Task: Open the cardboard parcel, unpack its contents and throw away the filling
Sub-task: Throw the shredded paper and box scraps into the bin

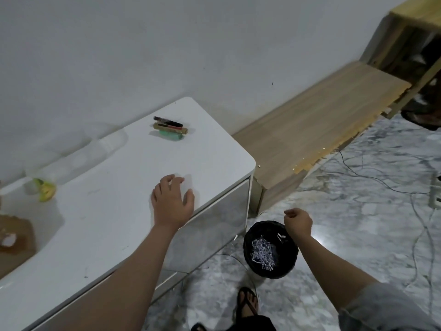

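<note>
The left hand (pixel 173 201) lies flat on the white bench (pixel 107 211) near its right corner, fingers (pixel 177 181) spread wide and relaxed, holding nothing. The right hand (pixel 298 222) hangs above the floor just past the bench's end, its fingers curled into a loose fist; whether anything small is pinched inside cannot be told. Directly below that hand, at about 7 o'clock from it, stands a black bin (pixel 270 249) on the marble floor (pixel 358 223), with a heap of white shredded paper filling (pixel 262 250) lying inside, apart from both hands. A couple of loose shreds sit near the bin's far rim. The cardboard parcel (pixel 15 240) rests at the left edge of the view, at 9 o'clock from the left hand and well apart from it. Toward 12 o'clock from the left hand, near the wall, a small cluster of unpacked items (pixel 170 127) lies on the bench: dark and tan stick-shaped pieces over something green. A yellow-green object (pixel 46 189) sits at 10 o'clock, beside the wall.
</note>
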A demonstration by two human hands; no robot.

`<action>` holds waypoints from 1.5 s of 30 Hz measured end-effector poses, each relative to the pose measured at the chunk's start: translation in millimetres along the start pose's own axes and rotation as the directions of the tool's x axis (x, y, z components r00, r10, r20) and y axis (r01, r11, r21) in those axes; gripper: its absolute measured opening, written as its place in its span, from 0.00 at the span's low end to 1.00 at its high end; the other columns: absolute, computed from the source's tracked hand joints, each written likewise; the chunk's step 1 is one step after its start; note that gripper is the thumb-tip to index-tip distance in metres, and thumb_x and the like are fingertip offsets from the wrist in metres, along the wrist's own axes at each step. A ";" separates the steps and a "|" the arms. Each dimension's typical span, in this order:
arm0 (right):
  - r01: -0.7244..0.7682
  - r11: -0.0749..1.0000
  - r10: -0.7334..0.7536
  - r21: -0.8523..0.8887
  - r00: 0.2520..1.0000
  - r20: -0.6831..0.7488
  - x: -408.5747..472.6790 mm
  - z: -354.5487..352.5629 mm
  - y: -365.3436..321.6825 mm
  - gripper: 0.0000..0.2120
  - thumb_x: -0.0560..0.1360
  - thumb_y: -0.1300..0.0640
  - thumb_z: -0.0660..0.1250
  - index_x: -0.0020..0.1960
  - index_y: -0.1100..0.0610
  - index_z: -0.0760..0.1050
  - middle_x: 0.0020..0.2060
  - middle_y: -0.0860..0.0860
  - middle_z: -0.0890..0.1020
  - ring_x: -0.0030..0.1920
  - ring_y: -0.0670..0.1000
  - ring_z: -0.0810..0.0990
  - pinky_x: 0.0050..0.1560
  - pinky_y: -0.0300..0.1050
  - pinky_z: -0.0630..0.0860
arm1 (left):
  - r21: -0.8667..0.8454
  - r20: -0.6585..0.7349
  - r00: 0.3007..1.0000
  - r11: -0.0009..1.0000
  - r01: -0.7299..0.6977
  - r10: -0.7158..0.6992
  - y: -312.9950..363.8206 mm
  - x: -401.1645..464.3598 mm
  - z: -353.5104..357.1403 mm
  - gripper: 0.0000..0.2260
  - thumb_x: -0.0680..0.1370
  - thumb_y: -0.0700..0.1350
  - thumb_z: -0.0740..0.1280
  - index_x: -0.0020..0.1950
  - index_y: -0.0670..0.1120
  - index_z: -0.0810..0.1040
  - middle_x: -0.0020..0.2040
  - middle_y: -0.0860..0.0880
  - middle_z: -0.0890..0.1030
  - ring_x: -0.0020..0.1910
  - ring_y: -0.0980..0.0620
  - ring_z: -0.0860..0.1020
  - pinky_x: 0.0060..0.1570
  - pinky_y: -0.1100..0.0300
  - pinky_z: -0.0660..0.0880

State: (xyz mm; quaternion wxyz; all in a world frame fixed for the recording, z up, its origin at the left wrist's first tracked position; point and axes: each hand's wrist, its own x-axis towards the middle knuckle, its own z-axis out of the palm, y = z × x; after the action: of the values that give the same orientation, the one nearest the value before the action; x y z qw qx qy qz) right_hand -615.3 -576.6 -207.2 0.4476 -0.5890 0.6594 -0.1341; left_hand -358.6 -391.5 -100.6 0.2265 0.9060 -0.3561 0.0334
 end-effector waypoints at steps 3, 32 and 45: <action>-0.019 0.999 0.019 0.033 1.000 -0.021 2.4 3.1 3.6 0.03 0.71 0.61 0.70 0.40 0.60 0.79 0.36 0.60 0.84 0.35 0.57 0.83 0.45 0.52 0.81 | 0.001 0.010 1.000 1.000 -0.004 0.004 0.2 1.2 0.7 0.21 0.70 0.55 0.57 0.55 0.44 0.76 0.58 0.43 0.75 0.55 0.39 0.74 0.56 0.46 0.69; 0.924 0.380 -0.782 0.027 0.306 0.543 -242.2 249.3 -240.6 0.26 0.78 0.54 0.61 0.73 0.60 0.60 0.73 0.55 0.64 0.74 0.53 0.60 0.72 0.44 0.58 | -0.321 -0.504 0.785 0.922 0.216 -0.360 -205.4 -55.8 -193.5 0.07 0.75 0.36 0.66 0.52 0.39 0.77 0.52 0.42 0.76 0.54 0.45 0.74 0.51 0.61 0.67; 0.741 0.342 -0.720 -0.578 0.602 0.346 -295.5 356.6 -253.5 0.26 0.79 0.51 0.51 0.71 0.66 0.61 0.73 0.60 0.62 0.74 0.57 0.58 0.68 0.63 0.56 | -0.275 -0.507 0.601 0.777 0.567 -0.618 -383.9 -71.1 -285.9 0.16 0.73 0.41 0.66 0.60 0.41 0.74 0.61 0.38 0.72 0.60 0.37 0.71 0.66 0.39 0.59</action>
State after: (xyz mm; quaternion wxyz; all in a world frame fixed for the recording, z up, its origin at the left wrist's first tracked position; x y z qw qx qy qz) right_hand -209.9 -255.2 -101.9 0.1041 -0.9399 0.3190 -0.0626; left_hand -129.2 24.5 -8.9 0.3588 0.9080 0.0485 0.2108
